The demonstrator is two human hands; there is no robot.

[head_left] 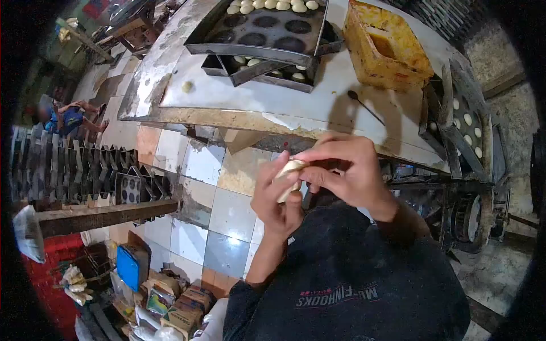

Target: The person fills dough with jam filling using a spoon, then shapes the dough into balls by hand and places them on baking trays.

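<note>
A pale piece of dough (289,169) is held up in front of my chest, short of the table edge. My left hand (273,199) has its fingers curled around it from the left side. From the right, my right hand (350,170) pinches the dough's upper end between thumb and fingertips. Part of the dough is hidden behind the fingers. Beyond my hands, a dark spoon (367,108) lies on the white tabletop (250,102). Further back stands a yellow tub (369,62) with a yellow-orange mass inside.
A black moulded tray (259,38) with a row of dough balls (273,4) rests on another tray. One small dough ball (187,86) sits on the table's left. More trays (467,125) stand at the right. Stacked trays (74,165) and a seated person (71,116) are at far left.
</note>
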